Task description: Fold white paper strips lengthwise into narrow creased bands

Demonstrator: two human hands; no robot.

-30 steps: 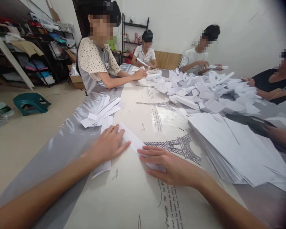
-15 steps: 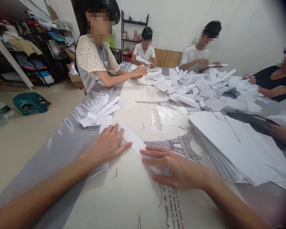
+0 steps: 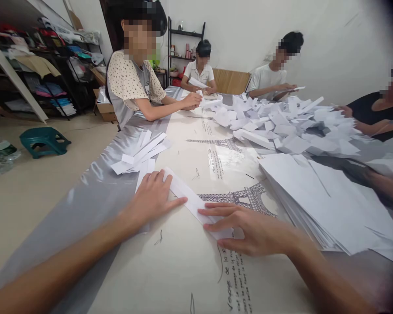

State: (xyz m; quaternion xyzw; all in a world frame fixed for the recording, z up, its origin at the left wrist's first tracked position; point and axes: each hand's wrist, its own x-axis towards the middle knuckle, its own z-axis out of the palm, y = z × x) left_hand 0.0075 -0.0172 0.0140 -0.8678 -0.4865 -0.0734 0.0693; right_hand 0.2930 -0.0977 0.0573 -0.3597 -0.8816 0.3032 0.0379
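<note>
A long folded white paper strip point(image 3: 189, 199) lies diagonally on the table's printed cloth point(image 3: 183, 270). My left hand point(image 3: 151, 199) lies flat with its fingers apart, pressing the strip's far end. On the strip's near end rests my right hand point(image 3: 252, 230), also flat, fingertips pointing left. Another folded strip point(image 3: 145, 171) lies partly under my left hand. A small pile of folded strips point(image 3: 140, 152) sits just beyond it.
A thick stack of white sheets point(image 3: 324, 205) lies to my right. A big heap of folded paper point(image 3: 281, 124) covers the far table. Several other people sit around the table folding paper. A green stool point(image 3: 44, 140) stands on the floor at left.
My right hand has slid a little toward me along the strip. My left hand stays pressed on the far end.
</note>
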